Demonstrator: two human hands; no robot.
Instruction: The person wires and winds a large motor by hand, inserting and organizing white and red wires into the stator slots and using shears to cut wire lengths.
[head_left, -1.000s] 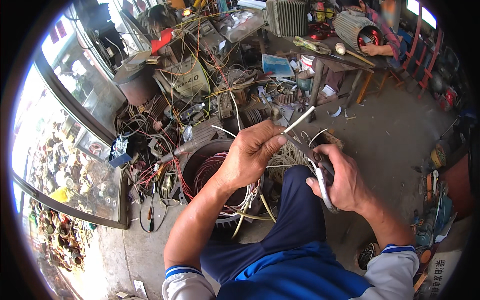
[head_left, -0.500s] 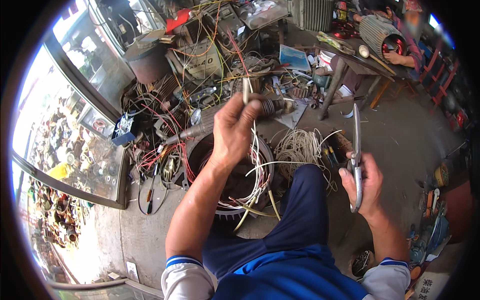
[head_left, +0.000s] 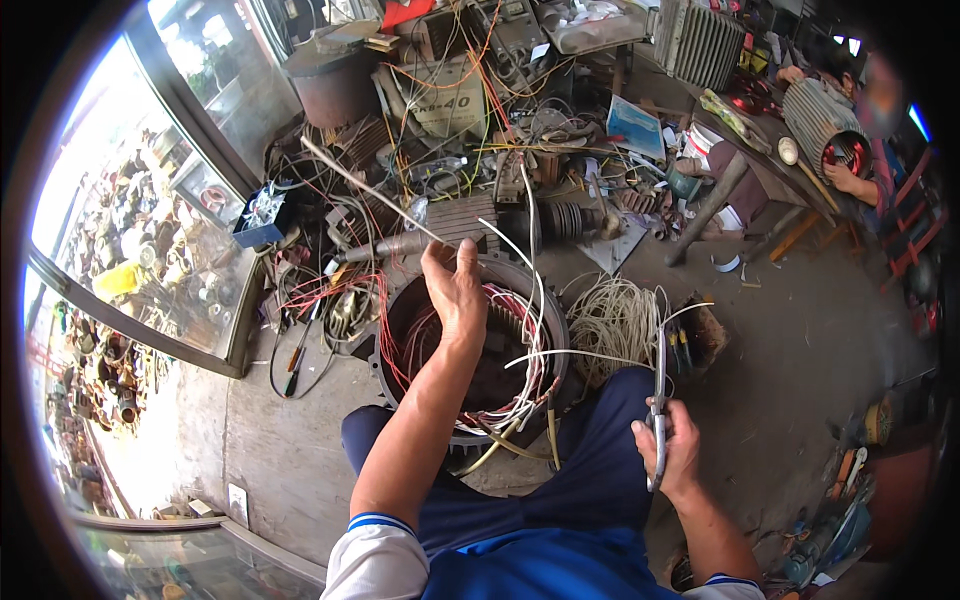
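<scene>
In the head view I see a seated person's 2 hands well apart. The left hand [head_left: 456, 295] is raised over a round, dark metal motor housing [head_left: 556, 320] with a finned rim, its thumb and fingers parted. A thin, straight, pale tube [head_left: 365, 190] slants up and leftward from those fingertips; I cannot tell whether its near end touches them. The right hand [head_left: 676, 448], to the right of the knee, is closed around the handles of slim grey metal shears [head_left: 659, 400], blades pointing up

The housing sits on the floor between the person's legs. Red and white wires line its inside, and several white ends stick up or reach out sideways, 1 of them toward the shears. Yellowish sleeves [head_left: 553, 436] hang at its near edge. Just right of it lies a loose heap of white wire [head_left: 618, 325]

Over to the left, a small blue box [head_left: 258, 238] of shiny bits stands near a black-and-orange screwdriver [head_left: 293, 370] on the concrete. At the upper right, a co-worker's hand [head_left: 845, 182] rests at the open end of a grey, ribbed motor body [head_left: 812, 112] with red windings, beside a pale round-headed mallet [head_left: 788, 151] on a dark wooden bench [head_left: 772, 122]
</scene>
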